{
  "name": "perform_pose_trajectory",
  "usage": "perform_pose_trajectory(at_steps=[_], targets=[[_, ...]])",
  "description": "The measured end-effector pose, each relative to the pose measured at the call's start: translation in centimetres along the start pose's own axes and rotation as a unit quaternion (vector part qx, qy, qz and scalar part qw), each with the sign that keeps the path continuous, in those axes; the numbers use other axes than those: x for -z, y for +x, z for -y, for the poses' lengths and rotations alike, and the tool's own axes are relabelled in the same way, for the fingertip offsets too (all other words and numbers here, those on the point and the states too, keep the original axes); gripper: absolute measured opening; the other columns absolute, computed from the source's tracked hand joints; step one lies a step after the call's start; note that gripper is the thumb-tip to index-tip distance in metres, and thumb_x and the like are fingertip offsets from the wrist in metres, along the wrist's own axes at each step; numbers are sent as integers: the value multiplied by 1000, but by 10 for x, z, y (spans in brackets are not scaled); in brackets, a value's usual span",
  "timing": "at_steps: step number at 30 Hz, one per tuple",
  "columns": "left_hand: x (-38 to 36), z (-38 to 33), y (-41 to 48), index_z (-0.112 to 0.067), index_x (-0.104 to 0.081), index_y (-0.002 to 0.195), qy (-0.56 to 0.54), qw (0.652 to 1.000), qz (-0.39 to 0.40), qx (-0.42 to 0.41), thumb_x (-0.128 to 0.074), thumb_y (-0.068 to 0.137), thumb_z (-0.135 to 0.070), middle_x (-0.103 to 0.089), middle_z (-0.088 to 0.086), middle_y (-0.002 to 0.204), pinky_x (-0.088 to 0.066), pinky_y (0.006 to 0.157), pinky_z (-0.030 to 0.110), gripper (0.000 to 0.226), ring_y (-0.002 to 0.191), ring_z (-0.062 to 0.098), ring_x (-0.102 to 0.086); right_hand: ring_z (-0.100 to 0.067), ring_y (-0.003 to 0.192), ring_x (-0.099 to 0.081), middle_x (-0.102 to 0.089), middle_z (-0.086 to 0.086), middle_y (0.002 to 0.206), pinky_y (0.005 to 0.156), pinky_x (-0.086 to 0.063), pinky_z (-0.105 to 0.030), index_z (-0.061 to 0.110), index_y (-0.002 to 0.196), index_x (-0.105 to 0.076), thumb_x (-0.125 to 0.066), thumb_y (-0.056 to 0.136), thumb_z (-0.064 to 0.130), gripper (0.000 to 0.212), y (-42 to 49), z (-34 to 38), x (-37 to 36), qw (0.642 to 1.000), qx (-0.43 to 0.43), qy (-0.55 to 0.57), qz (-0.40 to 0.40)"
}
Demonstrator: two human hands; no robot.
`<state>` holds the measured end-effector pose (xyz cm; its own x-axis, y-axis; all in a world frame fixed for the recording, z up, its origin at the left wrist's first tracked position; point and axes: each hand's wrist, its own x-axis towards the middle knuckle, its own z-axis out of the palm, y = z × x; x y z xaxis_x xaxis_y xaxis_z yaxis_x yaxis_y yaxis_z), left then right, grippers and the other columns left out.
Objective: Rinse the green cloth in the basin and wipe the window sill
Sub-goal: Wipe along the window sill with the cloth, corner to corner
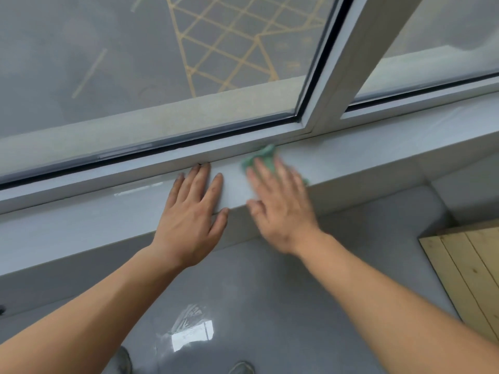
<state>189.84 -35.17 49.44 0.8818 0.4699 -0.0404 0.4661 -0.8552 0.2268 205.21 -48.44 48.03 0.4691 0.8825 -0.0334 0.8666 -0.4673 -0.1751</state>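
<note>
The left hand (193, 211) is laid flat and empty on the window sill (351, 157), while the green cloth (260, 159), pressed under the flattened right hand (280, 201), could bunch and leave streaks if pressure lapses.

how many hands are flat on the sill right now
2. The left hand lies flat and bare on the window sill. The right hand, blurred, presses the green cloth against the sill beside it, near the frame.

Cloth (260, 157) on sill (108, 211), under right hand (280, 209)
</note>
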Motion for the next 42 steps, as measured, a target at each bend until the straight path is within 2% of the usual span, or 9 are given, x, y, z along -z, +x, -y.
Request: perform_pose_trajectory(at_steps=[3,9,15,22,28,35,37,40,42], targets=[[-1,-9,3,-11,-33,150,-1,1000,-2,10,-32,94,-46,-25,20,161,-10,123,48,65,150,35,-17,-24,152,-4,-14,2,166,123,-2,-44,26,156,-18,-21,99,45,60,-3,-25,6,998,51,-1,24],[-4,-19,10,-14,-30,150,0,1000,2,-17,-35,96,-42,-22,17,162,-7,123,42,62,151,31,-13,-29,152,3,-6,-7,167,122,0,-48,16,156,-12,-7,96,51,69,11,-106,24,968,-248,12,-35],[-5,-45,21,-12,-30,151,0,999,13,-40,-37,96,-41,-23,17,162,-8,123,44,62,151,32,-13,-23,152,4,-3,0,166,122,2,-43,23,156,-6,-7,98,51,64,-6,-63,13,999,29,-11,31],[-9,-57,28,-12,-24,153,2,999,18,-42,-34,97,-43,-16,16,164,-6,124,45,65,153,30,-7,-28,152,9,2,-5,167,122,2,-49,17,157,-3,1,92,58,77,15,-158,33,952,-304,-1,-25],[-16,-94,56,-8,-29,151,-3,996,24,-84,-40,94,-43,-22,18,162,-13,123,48,67,152,32,-13,-22,152,5,-6,1,166,123,-1,-46,24,156,-9,-9,98,55,66,-4,-116,24,999,-4,-4,35],[-26,-135,92,-7,-28,151,6,996,18,-92,-42,92,-43,-22,18,162,-12,123,46,71,152,32,-13,-20,151,15,5,0,167,122,8,-42,22,157,-1,1,95,55,70,8,-227,47,969,-248,-2,-10],[-30,-150,100,-6,-28,151,8,996,18,-85,-45,91,-43,-22,18,162,-12,123,46,72,152,32,-14,-23,151,14,4,0,166,122,8,-44,21,157,-3,4,94,59,74,7,-207,42,977,-212,-5,-17],[-34,-170,112,-4,-29,151,11,997,17,-77,-50,90,-42,-23,21,161,-14,123,48,75,151,33,-15,-21,152,11,-2,2,166,122,4,-44,24,156,-6,-1,97,57,68,-8,-201,36,999,-39,-8,20],[-35,-179,119,-2,-30,150,10,997,19,-78,-51,90,-41,-24,22,161,-15,122,49,75,151,34,-16,-18,151,12,0,4,166,122,5,-42,26,156,-3,-4,99,54,64,-9,-239,43,999,-26,-12,32]])
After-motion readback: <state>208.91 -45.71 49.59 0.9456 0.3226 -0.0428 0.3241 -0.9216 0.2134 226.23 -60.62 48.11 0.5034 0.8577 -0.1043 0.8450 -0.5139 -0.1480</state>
